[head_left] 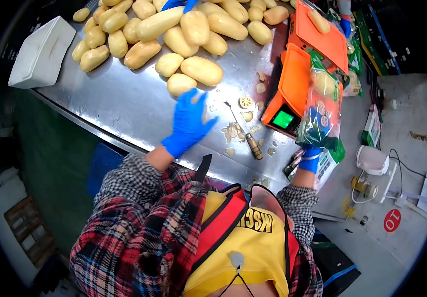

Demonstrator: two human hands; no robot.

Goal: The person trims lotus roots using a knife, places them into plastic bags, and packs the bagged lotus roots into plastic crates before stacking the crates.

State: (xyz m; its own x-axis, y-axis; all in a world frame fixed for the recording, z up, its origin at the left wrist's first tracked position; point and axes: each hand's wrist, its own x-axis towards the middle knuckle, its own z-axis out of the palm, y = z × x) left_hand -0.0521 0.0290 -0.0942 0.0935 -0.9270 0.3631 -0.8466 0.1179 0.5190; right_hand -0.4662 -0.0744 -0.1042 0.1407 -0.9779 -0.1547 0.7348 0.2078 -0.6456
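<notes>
My left hand, in a blue glove, is above the metal table with its fingers spread and nothing in them. Just beyond its fingertips lies a pale lotus root, at the near edge of a pile of lotus roots. On the right, my right hand, also gloved in blue, grips the lower end of a clear plastic bag with green print. Pieces of lotus root show inside it; the bag partly covers my fingers. Between my hands lies a knife with a wooden handle.
An orange scale with a lit green display stands beside the bag, and another orange scale is behind it. Lotus root scraps surround the knife. A white foam box sits at left. Other people's blue-gloved hands show at the far side.
</notes>
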